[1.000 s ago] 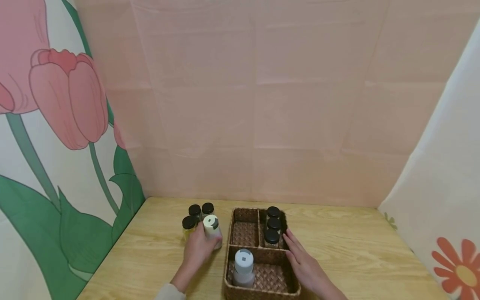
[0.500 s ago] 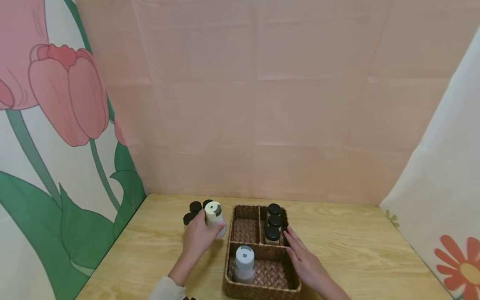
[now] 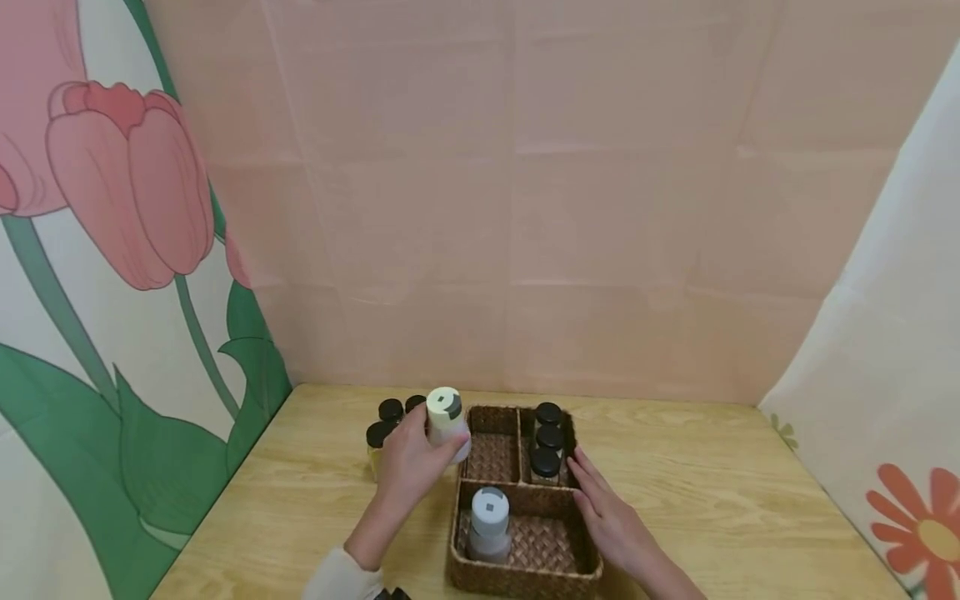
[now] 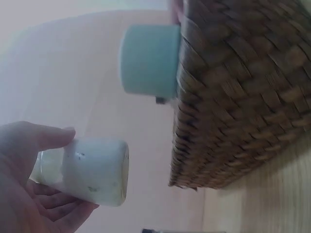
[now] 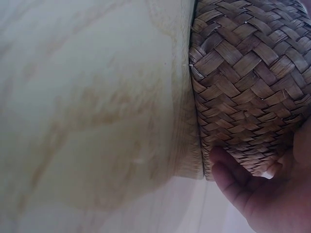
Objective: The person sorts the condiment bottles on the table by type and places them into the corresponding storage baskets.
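My left hand point(image 3: 412, 462) grips a white bottle with a pale cream cap point(image 3: 447, 425), raised above the table just left of the basket. In the left wrist view, thumb and fingers wrap round the bottle point(image 4: 95, 170), its base toward the basket's woven wall point(image 4: 248, 92). The basket point(image 3: 525, 582) has three compartments. A bottle with a pale blue cap point(image 3: 490, 523) stands at the left of the front one; three black-lidded jars point(image 3: 548, 437) line the back right one. My right hand point(image 3: 618, 525) rests its extended fingers against the basket's right side.
Several black-lidded jars point(image 3: 377, 435) stand on the table left of the basket, partly behind my left hand. The wood-grain table point(image 3: 705, 475) meets a pink cloth backdrop point(image 3: 510, 208), with printed curtains on both sides.
My left hand has lifted the cream-capped bottle from beside the jars and carried it right, up to the basket's left edge. My right hand stays at the basket's side.
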A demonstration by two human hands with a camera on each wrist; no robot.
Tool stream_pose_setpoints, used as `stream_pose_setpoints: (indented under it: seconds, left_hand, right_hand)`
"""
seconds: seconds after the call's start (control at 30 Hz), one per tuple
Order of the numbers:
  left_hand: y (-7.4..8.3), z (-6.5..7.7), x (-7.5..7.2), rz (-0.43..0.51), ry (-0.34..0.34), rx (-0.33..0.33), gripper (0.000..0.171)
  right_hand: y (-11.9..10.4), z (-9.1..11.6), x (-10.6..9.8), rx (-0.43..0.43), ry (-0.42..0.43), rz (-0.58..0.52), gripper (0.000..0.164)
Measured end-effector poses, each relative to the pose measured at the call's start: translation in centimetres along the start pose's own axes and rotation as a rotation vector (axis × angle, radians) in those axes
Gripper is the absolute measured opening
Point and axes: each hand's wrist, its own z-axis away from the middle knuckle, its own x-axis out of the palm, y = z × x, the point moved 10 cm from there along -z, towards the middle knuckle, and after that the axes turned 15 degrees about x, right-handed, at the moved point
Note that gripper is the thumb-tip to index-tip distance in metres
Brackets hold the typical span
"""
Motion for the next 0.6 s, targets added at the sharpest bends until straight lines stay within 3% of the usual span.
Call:
stream_pose_setpoints:
  seconds: [0.33,0.6]
  left_hand:
    - [3.3,0.2,0.4,0.030,-0.057,0.059,0.062]
    - [6.9,0.7,1.9,0.156,-0.152,0.115,0.062]
  right_hand:
    - [0.0,0.0,0.0,0.020,-0.018,-0.018,0.065]
    - [-0.2,0.4,-0.2,0.008,0.019,-0.009,0.059]
